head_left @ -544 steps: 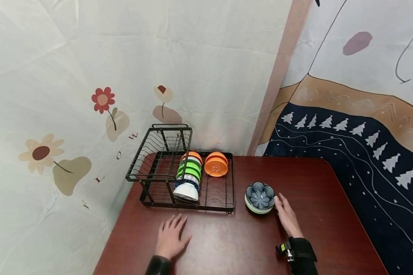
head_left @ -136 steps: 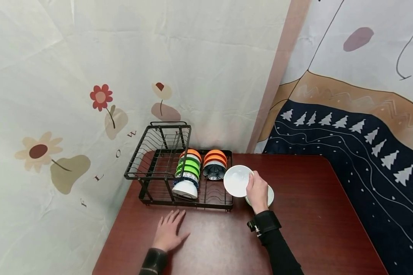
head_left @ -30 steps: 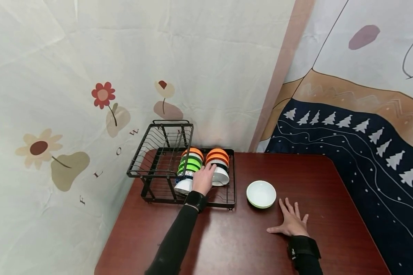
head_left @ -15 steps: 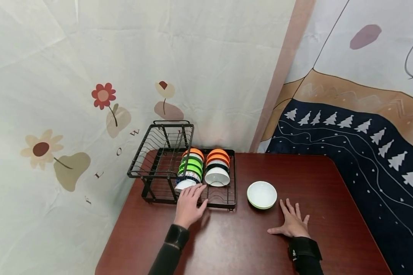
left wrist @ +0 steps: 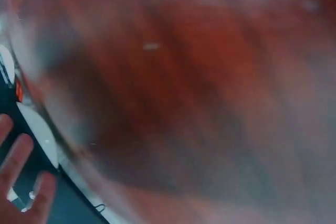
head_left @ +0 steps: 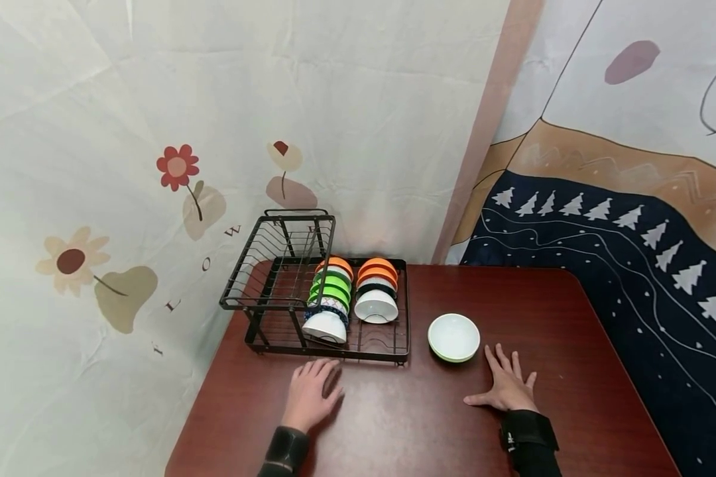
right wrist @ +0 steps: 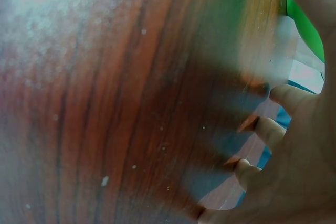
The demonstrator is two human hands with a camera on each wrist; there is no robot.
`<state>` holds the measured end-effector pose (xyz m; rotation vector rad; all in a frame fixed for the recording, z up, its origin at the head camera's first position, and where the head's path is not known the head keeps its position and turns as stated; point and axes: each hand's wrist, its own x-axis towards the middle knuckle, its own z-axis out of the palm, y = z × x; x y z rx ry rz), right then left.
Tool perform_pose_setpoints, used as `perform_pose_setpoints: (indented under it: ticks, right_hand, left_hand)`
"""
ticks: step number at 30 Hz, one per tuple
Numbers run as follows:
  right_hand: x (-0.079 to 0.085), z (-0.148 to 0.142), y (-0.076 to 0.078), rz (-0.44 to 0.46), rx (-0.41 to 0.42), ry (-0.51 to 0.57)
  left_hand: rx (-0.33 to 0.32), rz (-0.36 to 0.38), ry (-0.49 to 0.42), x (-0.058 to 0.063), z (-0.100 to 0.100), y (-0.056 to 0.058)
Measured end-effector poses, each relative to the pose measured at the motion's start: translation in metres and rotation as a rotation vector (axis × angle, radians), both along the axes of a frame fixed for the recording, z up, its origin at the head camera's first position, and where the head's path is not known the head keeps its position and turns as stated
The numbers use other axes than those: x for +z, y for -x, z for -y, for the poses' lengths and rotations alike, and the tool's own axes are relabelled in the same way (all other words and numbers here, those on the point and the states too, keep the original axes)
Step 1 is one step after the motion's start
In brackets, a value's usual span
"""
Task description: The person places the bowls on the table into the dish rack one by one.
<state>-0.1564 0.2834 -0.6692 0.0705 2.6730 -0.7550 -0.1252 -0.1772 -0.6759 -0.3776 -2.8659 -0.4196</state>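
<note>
My left hand (head_left: 311,395) is just in front of the dish rack (head_left: 358,356), fingers loosely bent, holding nothing. In the left wrist view its fingers (left wrist: 18,158) show at the lower left. My right hand (head_left: 506,385) rests on the table with fingers spread, right of a white bowl with a green outside (head_left: 453,338). That bowl stands upright on the table; its green side (right wrist: 304,27) peeks in at the right wrist view's top right. Two rows of bowls stand on edge in the rack. A white bowl (head_left: 325,326) fronts the left row, another white bowl (head_left: 376,307) the right row.
The black rack has a raised wire basket (head_left: 277,265) over its left part. Orange bowls (head_left: 377,267) are at the back of the right row, green bowls (head_left: 332,289) mid-left. The red-brown table (head_left: 406,424) meets printed curtains (head_left: 382,132) behind.
Over the last second my left hand has drawn back from the bowls to the rack's front. My right hand stays put. Since earlier, a dark bowl and a white bowl have joined the right row.
</note>
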Motion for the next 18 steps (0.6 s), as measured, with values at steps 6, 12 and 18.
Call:
perform_pose_setpoints:
  ticks: [6, 12, 18]
  right_hand:
    - [-0.0003, 0.0006, 0.0007, 0.005, -0.001, 0.0]
    - [-0.0015, 0.0006, 0.0009, -0.008, -0.008, 0.022]
    - [0.0059, -0.0052, 0.0032, -0.06, -0.106, 0.198]
  left_hand:
    - [0.033, 0.142, 0.031, -0.0066, 0.0043, -0.0043]
    - [0.052, 0.243, 0.08, -0.0096, 0.0048, -0.0049]
    - [0.059, 0.259, 0.07, -0.0082, 0.0033, -0.0051]
